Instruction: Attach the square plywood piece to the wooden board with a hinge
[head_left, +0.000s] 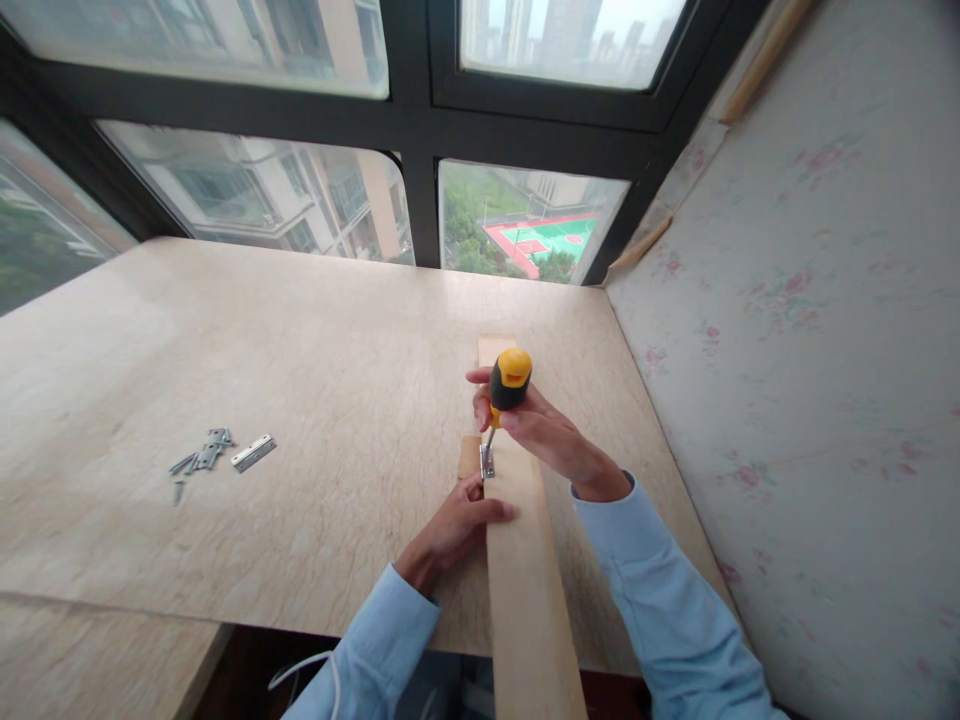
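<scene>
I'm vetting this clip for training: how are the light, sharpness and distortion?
Head view: daylight enters through the window, its upper-right pane pale and hazy; head view: lines slant, wide-lens-like; head view: the screwdriver reads clearly, the small metal fitting less so.

Yellow and black screwdriver [511, 382]

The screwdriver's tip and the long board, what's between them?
In the head view, a small metal plate sits between the screwdriver and the board. Anything tinier I can't tell.
</scene>
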